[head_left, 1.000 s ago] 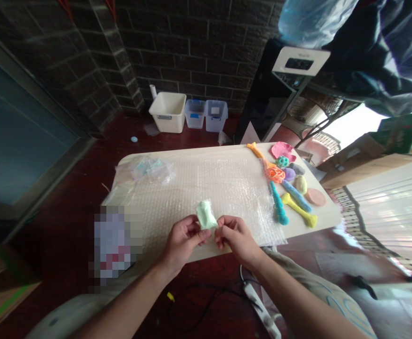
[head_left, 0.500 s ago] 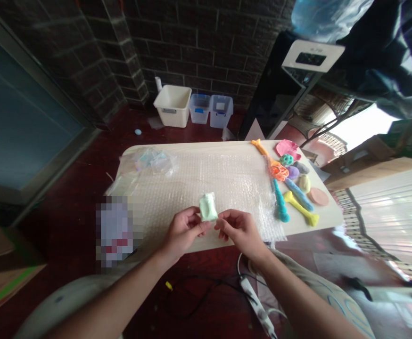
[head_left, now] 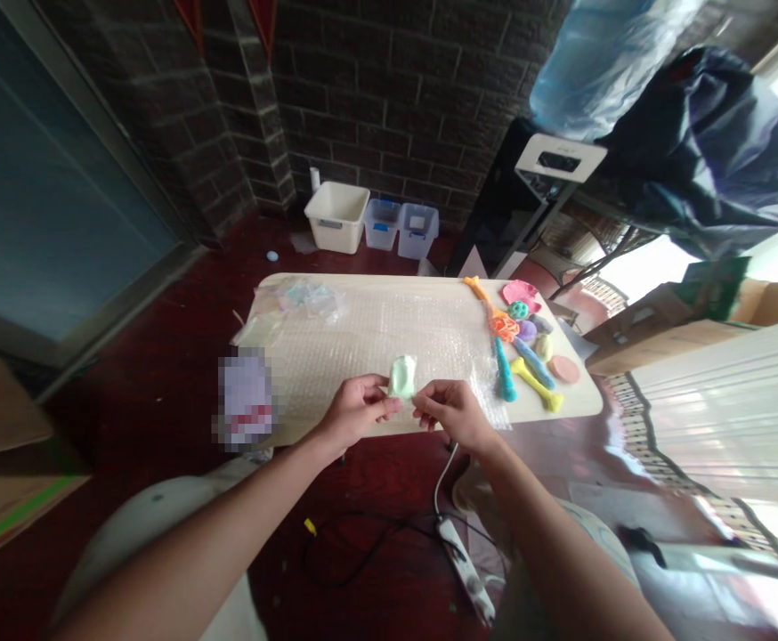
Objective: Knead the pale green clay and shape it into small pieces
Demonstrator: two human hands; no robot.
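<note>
A small pale green packet of what looks like soft modelling clay [head_left: 401, 377], with clear film at its edges, is held above the near side of the table. My left hand [head_left: 360, 409] is closed on its left side, thumb along the lower edge. At the packet's lower right corner, my right hand [head_left: 452, 412] pinches with thumb and fingertips; the film between them is too small to make out clearly. Under the hands lies a sheet of bubble wrap [head_left: 389, 325] on the pale table [head_left: 579, 392].
Shaped clay pieces crowd the table's right end, among them a yellow bone shape [head_left: 537, 385], a teal stick [head_left: 504, 369] and an orange lattice ball [head_left: 505, 328]. Clear plastic wrappers [head_left: 309, 298] lie at the back left. Bins [head_left: 336, 218] stand beyond; a power strip [head_left: 465, 570] lies below.
The view has tilted up and shifted, so the table sits differently in it. Both hands keep their hold at the green packet, with little change in their grip.
</note>
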